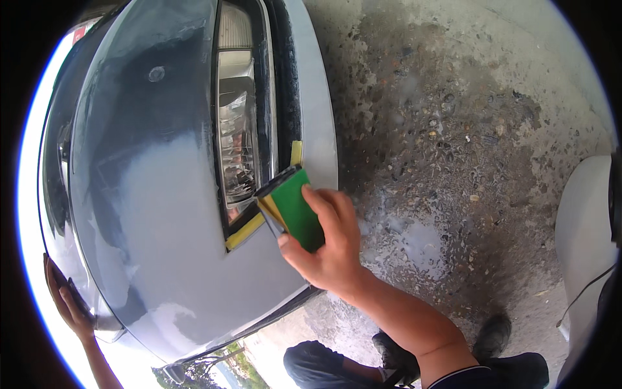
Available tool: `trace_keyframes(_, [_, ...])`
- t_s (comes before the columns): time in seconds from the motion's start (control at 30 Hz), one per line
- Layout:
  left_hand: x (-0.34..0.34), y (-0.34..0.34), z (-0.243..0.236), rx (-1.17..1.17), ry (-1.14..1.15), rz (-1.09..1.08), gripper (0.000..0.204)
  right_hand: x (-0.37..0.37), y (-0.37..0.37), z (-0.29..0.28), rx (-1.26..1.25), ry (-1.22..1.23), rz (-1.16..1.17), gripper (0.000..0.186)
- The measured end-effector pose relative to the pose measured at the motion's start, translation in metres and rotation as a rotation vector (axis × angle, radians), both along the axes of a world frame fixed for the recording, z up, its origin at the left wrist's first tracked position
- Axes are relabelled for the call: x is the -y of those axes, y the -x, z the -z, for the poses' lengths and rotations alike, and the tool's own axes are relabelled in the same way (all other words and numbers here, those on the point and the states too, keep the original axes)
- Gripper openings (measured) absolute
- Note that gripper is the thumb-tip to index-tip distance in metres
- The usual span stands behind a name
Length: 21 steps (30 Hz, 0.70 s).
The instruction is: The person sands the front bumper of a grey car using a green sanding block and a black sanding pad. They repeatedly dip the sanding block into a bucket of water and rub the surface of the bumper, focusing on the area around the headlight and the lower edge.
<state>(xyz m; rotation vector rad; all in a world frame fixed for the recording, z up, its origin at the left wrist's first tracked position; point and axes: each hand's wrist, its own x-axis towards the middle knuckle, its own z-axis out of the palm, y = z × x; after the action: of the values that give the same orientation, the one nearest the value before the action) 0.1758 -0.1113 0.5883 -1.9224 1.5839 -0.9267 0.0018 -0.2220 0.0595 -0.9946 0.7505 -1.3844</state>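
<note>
My right hand (pixel 327 243) grips a green sanding block (pixel 295 207) with a dark top edge and yellow and grey material along its left side. The block is at the lower corner of a car headlight (pixel 236 129), beside strips of yellow tape (pixel 243 236). The grey car body (pixel 162 214) around the lamp has pale, patchy areas and darker ones. At the far left, my left hand (pixel 68 298) lies with its fingers extended on the car's edge, holding nothing.
Wet, stained concrete ground (pixel 447 162) runs along the right of the car. A pale curved object (pixel 580 240) with a thin dark cable stands at the right edge. My legs and dark shoes (pixel 492 334) are at the bottom.
</note>
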Motion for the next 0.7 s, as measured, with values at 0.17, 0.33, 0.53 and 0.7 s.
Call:
trace_keyframes(0.17, [0.002, -0.002, 0.001, -0.009, 0.018, 0.015, 0.069, 0.052, -0.017, 0.018, -0.061, 0.056, 0.121, 0.057])
trace_keyframes(0.33, [0.000, -0.006, 0.000, -0.011, 0.009, -0.010, 0.070, 0.060, -0.026, 0.025, -0.190, 0.034, 0.188, 0.059])
trace_keyframes(0.53, [0.000, -0.001, 0.003, -0.029, 0.035, 0.011, 0.069, -0.002, -0.003, 0.032, -0.148, 0.047, 0.058, 0.071])
trace_keyframes(0.7, [0.003, -0.005, 0.001, -0.064, 0.024, 0.020, 0.068, 0.143, -0.032, 0.065, -0.414, -0.139, 0.201, 0.048])
